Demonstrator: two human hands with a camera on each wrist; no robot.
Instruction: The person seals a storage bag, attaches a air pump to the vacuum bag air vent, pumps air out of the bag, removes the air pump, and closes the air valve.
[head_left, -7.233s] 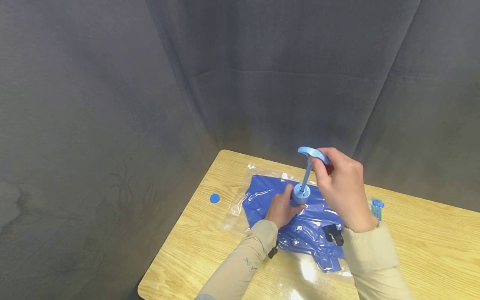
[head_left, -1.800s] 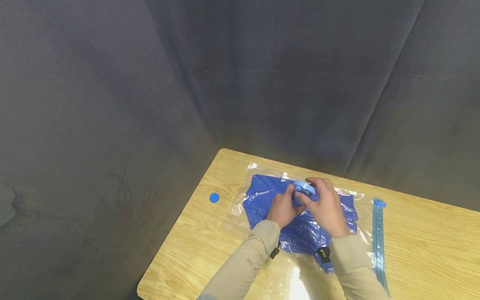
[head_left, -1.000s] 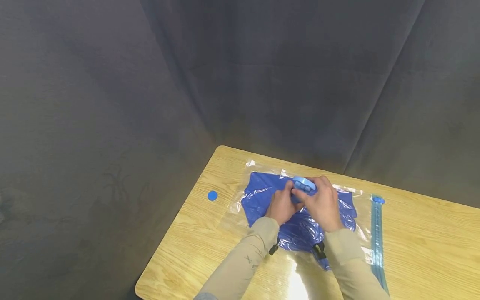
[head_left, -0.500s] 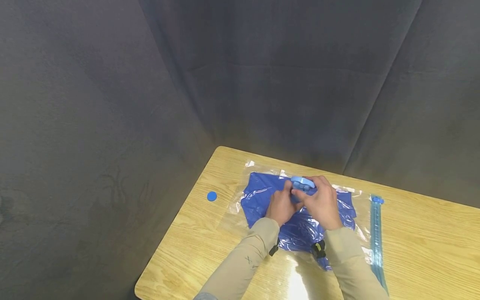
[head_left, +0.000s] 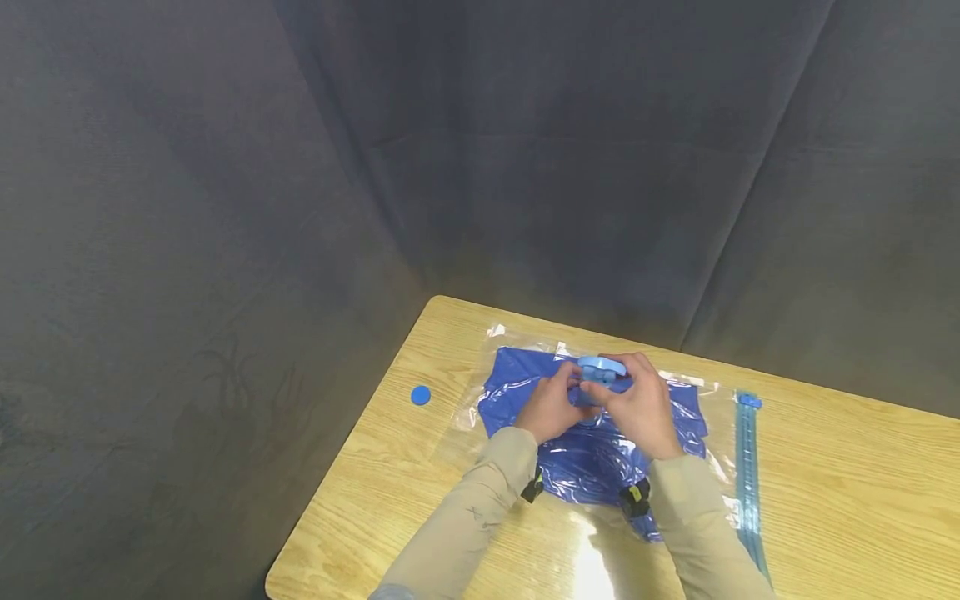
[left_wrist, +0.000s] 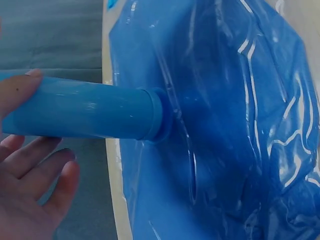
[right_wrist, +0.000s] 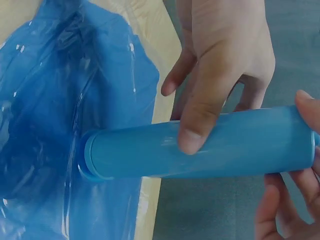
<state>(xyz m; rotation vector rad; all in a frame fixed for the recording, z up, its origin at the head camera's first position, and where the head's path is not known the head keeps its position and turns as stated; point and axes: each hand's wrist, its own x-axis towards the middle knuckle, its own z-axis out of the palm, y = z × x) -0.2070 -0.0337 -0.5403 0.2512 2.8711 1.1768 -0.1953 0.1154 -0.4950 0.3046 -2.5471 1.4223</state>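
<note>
Left hand [head_left: 551,407] pinches hand pump [right_wrist: 250,144], fingers partly hidden | right hand [head_left: 640,410] grips its handle [head_left: 602,364], far fingers hidden | blue disc [head_left: 421,395]: pump's 9 o'clock

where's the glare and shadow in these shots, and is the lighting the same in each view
Head view: strong glare on the table with a soft shadow by the right sleeve, glints on the bag, dark curtain; left wrist view: dimmer, cooler tint, white streaks along the bag's creases; right wrist view: cool tint too, small glints on the bag, pump looking teal.
</note>
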